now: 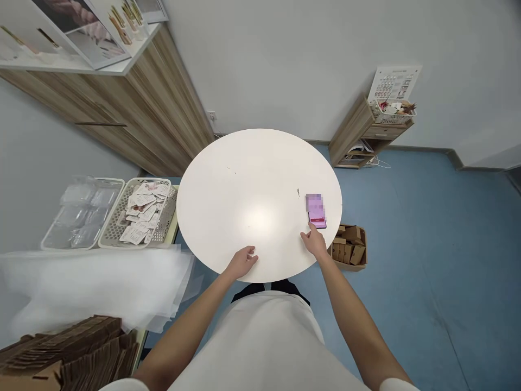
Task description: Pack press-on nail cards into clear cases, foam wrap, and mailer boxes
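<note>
A phone (316, 210) with a lit pink-purple screen, partly pixelated, lies on the right side of a round white table (260, 168). My right hand (314, 242) is at the phone's lower edge, its index finger stretched toward the screen and its thumb apart; it holds nothing. Over the table's front edge is my left hand (242, 262), with fingers loosely spread and nothing in them. A small dark mark (298, 191) shows left of the phone, and tiny bits dot the tabletop's upper left.
Left of the table stand a basket of printed cards (106, 234), a tray of clear plastic packs (49, 239), white sheets (93, 282) and stacked cardboard (73, 353). A box of small cartons (349, 267) sits at right on the floor. Cabinets (163, 103) stand behind.
</note>
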